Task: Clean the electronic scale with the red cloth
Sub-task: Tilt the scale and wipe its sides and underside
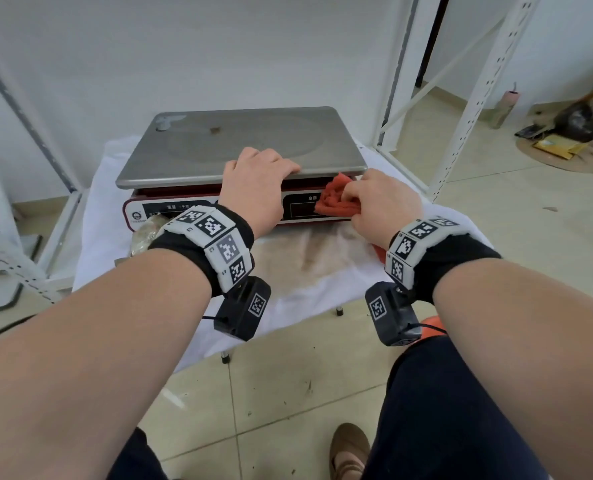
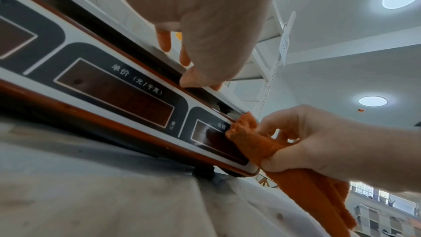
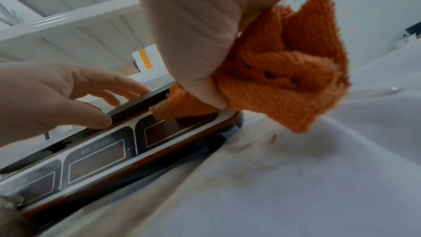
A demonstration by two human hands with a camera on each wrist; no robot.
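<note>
On the white-draped table (image 1: 121, 216): electronic scale (image 1: 191, 216) set square, steel weighing pan (image 1: 246, 143) on top, red-framed display panel (image 2: 127, 96) facing the operator.

Left hand (image 1: 253, 185) — laid over the near edge of the pan, fingers (image 3: 127, 82) extended on the top surface, thumb against the rim below; bracing, not clenching.

Right hand (image 1: 385, 206) — clenched round the red cloth (image 1: 336, 199), bunched between thumb and curled fingers, with a loose tail hanging below. Cloth pressed to the rightmost display window, just under the pan's right front corner.

Handling, by estimate:
- Cloth: soft, light terry; conforms to edges and the gap beneath the pan. Best gripped as a wad, a folded corner leading.
- Scale: rigid, probably fairly heavy; pan likely loose on its mounts and smooth, so apt to shift under side load. Steady at the pan's front rim or the body, never by the display face.
- Display panel: glossy, likely scratch-prone; light pressure advised.

Brown spot (image 1: 215, 130) on the pan not yet wiped.
</note>
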